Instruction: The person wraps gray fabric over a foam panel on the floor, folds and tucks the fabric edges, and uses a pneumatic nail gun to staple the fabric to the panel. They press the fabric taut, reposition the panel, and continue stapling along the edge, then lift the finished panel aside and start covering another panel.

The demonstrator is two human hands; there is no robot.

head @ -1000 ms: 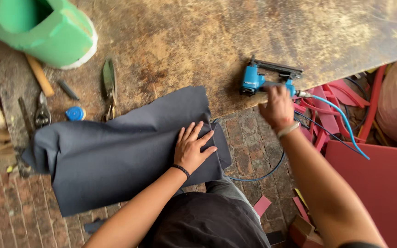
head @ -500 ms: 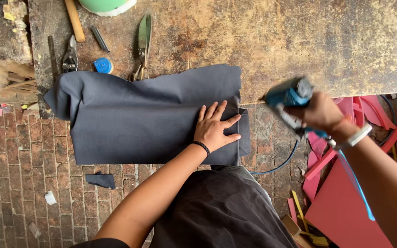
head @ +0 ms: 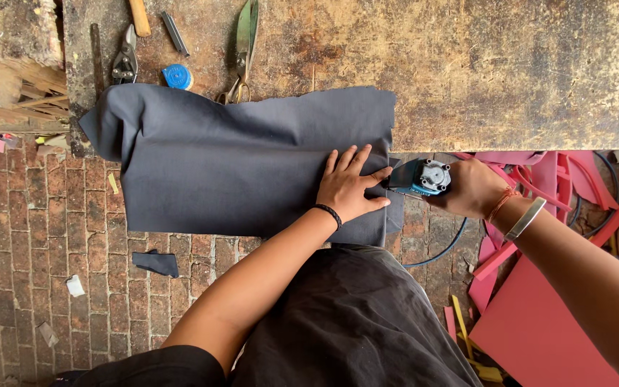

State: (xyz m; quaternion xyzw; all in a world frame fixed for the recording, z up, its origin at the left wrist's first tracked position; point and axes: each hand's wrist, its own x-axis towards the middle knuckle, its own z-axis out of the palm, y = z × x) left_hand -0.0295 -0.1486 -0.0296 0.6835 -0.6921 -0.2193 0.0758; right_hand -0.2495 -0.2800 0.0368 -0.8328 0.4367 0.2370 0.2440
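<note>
A dark grey fabric-covered piece point(head: 238, 165) hangs over the near edge of a worn wooden workbench point(head: 510, 72). My left hand point(head: 352, 185) presses flat on its right end, fingers spread, a black band on the wrist. My right hand point(head: 471, 188) grips a blue pneumatic stapler point(head: 420, 177), whose nose points left at the fabric's right edge, just beside my left fingertips. A blue air hose point(head: 442, 247) trails down from the tool.
Scissors point(head: 241, 50), pliers point(head: 125, 61), a blue round cap point(head: 178, 76) and a wooden handle point(head: 139, 16) lie on the bench behind the fabric. Pink foam offcuts point(head: 539, 315) pile up at the right. Brick floor point(head: 37, 236) with scraps lies below.
My right hand lifted the stapler off the bench and brought it down left to the fabric's right edge. My left hand stayed pressed on the fabric. The view shifted toward me.
</note>
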